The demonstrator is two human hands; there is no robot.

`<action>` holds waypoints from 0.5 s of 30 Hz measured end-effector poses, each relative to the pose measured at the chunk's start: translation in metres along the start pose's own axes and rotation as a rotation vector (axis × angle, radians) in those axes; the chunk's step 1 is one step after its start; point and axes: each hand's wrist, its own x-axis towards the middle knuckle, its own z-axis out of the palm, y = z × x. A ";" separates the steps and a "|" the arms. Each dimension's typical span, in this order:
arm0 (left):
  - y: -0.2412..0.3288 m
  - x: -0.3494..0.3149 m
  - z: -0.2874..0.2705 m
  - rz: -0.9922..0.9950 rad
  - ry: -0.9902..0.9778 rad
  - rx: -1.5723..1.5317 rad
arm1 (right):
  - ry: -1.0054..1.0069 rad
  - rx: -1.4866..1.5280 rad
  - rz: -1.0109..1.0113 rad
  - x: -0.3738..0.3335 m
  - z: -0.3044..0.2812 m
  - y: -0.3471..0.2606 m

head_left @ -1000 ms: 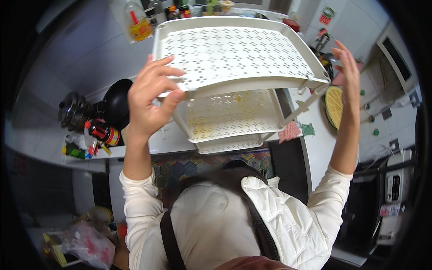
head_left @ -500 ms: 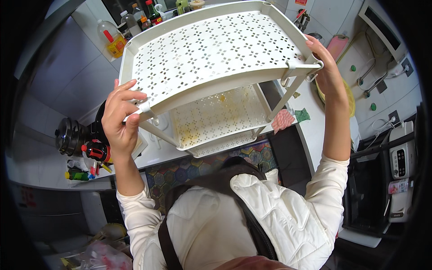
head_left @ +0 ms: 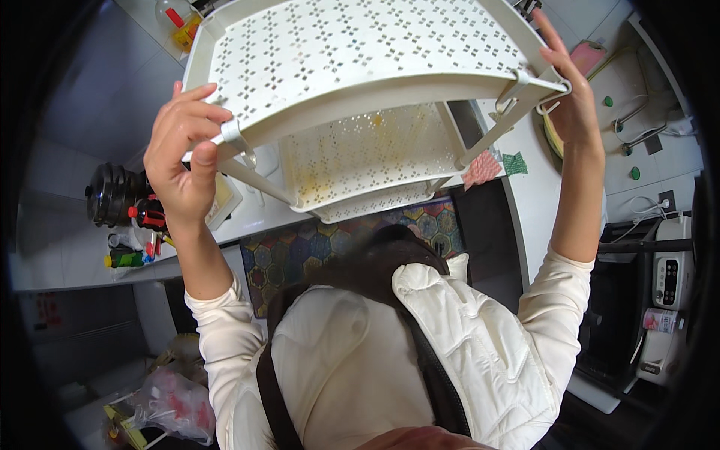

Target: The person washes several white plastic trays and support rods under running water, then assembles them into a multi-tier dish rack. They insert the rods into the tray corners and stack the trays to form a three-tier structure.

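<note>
A white plastic tiered rack (head_left: 367,49) with flower-pattern holes is held up in front of me by both hands. My left hand (head_left: 180,146) is closed on its left near corner, fingers over the rim and thumb beside a metal hook (head_left: 238,141). At the right end, my right hand (head_left: 576,105) grips the corner near another hook, its fingers along the outer side. Yellow-brown stains mark the lower tray (head_left: 367,150). A further tier shows beneath it. The rack's far edge runs out of the picture.
Left on the white counter (head_left: 262,229) stand a black pot (head_left: 112,195) and several bottles. Pink cloth (head_left: 484,169) and green cloth (head_left: 514,163) lie on the right. A white appliance (head_left: 670,277) stands at far right. Below is a patterned mat (head_left: 292,251).
The rack looks larger and sits higher in the picture, its far edge now cut off. Both hands stay on its corners and appear farther apart. Bottles behind it have mostly left view.
</note>
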 end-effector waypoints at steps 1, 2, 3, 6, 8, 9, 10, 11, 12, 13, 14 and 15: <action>-0.001 0.000 0.001 0.015 0.002 0.003 | -0.148 0.001 -0.061 0.000 0.003 -0.003; -0.003 0.000 0.001 0.030 0.006 0.005 | 0.040 0.214 0.042 0.000 0.005 -0.007; -0.004 0.000 0.002 0.039 0.013 0.013 | 0.085 0.286 0.049 0.000 0.008 -0.007; -0.008 0.000 0.004 0.019 0.018 0.023 | -0.075 0.234 -0.128 0.002 0.017 0.002; -0.010 -0.002 0.005 0.006 0.009 0.056 | -0.135 0.213 -0.138 0.004 0.015 0.006; -0.009 -0.004 0.004 0.011 0.007 0.049 | -0.165 0.205 -0.150 0.007 0.013 0.007; -0.009 -0.005 0.004 0.010 0.013 0.039 | -0.288 0.205 -0.185 0.003 0.007 0.006; -0.008 -0.006 0.002 0.001 0.022 0.025 | -0.284 0.120 -0.180 0.004 0.002 0.005; -0.007 -0.006 -0.002 0.005 -0.031 0.021 | -0.278 0.035 -0.182 0.005 -0.002 0.003; -0.006 -0.006 -0.005 -0.086 0.006 -0.123 | -0.268 -0.051 -0.184 0.005 -0.006 0.000; -0.004 -0.006 -0.008 -0.175 0.058 -0.268 | -0.354 -0.160 -0.216 0.007 -0.011 -0.006; -0.005 -0.002 -0.010 -0.254 0.114 -0.414 | -0.347 -0.173 -0.231 0.015 -0.012 -0.011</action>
